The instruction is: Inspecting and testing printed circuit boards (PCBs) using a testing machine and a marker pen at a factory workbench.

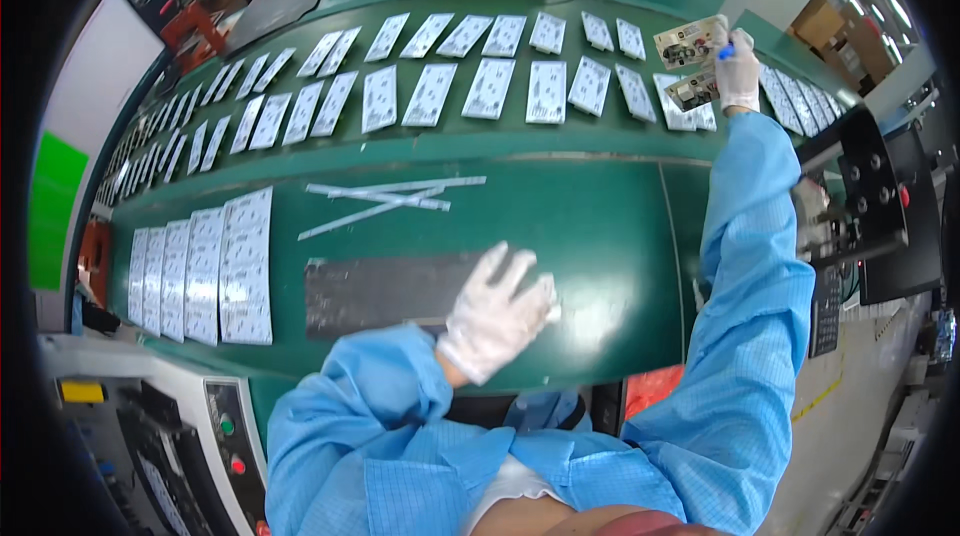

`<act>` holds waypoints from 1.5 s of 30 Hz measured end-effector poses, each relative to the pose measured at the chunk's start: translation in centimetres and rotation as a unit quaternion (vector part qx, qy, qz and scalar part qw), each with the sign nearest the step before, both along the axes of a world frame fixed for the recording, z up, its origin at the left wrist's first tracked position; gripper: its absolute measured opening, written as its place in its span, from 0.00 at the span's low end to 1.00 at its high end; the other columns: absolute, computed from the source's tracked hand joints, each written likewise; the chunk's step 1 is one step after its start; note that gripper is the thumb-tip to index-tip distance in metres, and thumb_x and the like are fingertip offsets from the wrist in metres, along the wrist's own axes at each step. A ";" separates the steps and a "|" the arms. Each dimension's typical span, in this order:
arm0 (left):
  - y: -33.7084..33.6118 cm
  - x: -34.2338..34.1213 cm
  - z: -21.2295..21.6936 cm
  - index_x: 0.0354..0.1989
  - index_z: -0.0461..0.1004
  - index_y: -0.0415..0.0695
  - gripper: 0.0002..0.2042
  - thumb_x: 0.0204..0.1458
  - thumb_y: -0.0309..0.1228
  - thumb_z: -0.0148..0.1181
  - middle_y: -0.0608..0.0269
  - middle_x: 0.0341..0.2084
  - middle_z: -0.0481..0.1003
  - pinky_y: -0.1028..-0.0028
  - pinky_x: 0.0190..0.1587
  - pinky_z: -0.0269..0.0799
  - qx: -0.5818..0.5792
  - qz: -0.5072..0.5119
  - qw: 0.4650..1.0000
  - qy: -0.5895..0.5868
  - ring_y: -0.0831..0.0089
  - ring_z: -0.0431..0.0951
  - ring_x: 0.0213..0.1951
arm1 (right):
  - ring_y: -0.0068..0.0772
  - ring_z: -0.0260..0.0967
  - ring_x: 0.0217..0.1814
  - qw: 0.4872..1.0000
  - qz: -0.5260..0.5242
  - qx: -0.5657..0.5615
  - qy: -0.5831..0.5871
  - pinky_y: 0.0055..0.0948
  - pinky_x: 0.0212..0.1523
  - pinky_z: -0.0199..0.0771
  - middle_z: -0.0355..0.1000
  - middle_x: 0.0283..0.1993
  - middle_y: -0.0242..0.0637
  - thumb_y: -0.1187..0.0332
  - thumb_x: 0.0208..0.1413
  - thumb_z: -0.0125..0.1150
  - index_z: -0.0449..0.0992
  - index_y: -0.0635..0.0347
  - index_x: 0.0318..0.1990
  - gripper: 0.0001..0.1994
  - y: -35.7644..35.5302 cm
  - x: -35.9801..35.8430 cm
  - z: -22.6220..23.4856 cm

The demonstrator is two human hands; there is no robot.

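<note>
My left hand (500, 314), in a white glove, rests with fingers spread at the right end of a dark grey mat (385, 286) on the green bench. It holds nothing. My right hand (738, 74), also gloved, reaches to the far right and is closed at the edge of a circuit board (693, 92) with its component side showing. A second circuit board (688, 46) lies just beyond, against the white-gloved fingers. Something small and blue (726, 53) shows at the fingers; its kind is unclear. White-faced panels (676, 104) lie partly under the nearer board.
Two long rows of white boards (490, 88) cover the far green surface. Larger white panels (245, 266) overlap at the left. Thin white strips (390, 198) lie crossed beyond the mat. A black monitor bracket (860, 181) stands right of my right arm. Lower left is a button panel (230, 446).
</note>
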State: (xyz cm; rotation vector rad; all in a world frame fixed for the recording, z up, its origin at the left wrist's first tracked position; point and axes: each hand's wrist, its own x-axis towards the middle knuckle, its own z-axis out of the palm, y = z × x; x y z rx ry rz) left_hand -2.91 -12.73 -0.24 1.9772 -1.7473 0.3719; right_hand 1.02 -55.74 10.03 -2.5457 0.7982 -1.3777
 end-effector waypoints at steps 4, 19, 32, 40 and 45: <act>-0.5 -0.2 0.2 0.31 0.75 0.42 0.11 0.42 0.36 0.60 0.66 0.37 0.72 0.53 0.51 0.62 0.025 -0.016 0.996 0.083 0.61 0.68 0.46 | 0.53 0.70 0.34 0.974 -0.078 -0.077 0.198 0.45 0.32 0.70 0.71 0.28 0.51 0.54 0.58 0.44 0.65 0.56 0.37 0.15 -6.6 3.8 0.5; -1.6 1.1 0.9 0.29 0.74 0.47 0.11 0.44 0.40 0.58 0.68 0.40 0.72 0.54 0.51 0.62 0.122 0.002 0.985 0.121 0.64 0.69 0.47 | 0.49 0.69 0.35 0.903 0.131 0.004 0.409 0.39 0.37 0.67 0.69 0.29 0.50 0.57 0.53 0.53 0.68 0.59 0.36 0.14 -12.5 7.1 -6.5; -2.5 0.8 1.0 0.37 0.74 0.46 0.17 0.45 0.45 0.58 0.71 0.40 0.71 0.58 0.50 0.63 0.160 0.014 0.979 0.129 0.68 0.69 0.47 | 0.50 0.67 0.52 0.863 -0.362 0.129 0.328 0.41 0.51 0.66 0.69 0.50 0.47 0.38 0.38 0.60 0.72 0.57 0.47 0.35 -23.1 3.3 -10.6; -2.1 1.0 0.9 0.36 0.74 0.43 0.18 0.41 0.43 0.59 0.67 0.37 0.71 0.58 0.52 0.63 0.083 0.008 0.986 0.142 0.67 0.69 0.45 | 0.58 0.69 0.43 0.950 -0.265 0.028 0.161 0.47 0.40 0.69 0.71 0.38 0.58 0.54 0.51 0.50 0.76 0.66 0.36 0.21 -31.3 -1.2 -13.2; -1.5 0.0 -1.0 0.34 0.74 0.42 0.16 0.38 0.39 0.59 0.62 0.36 0.72 0.58 0.53 0.63 -0.027 0.046 0.982 0.179 0.65 0.70 0.45 | 0.51 0.71 0.31 0.969 -0.196 0.137 0.057 0.43 0.33 0.67 0.74 0.28 0.48 0.45 0.48 0.55 0.79 0.61 0.32 0.24 -32.5 -2.2 -10.4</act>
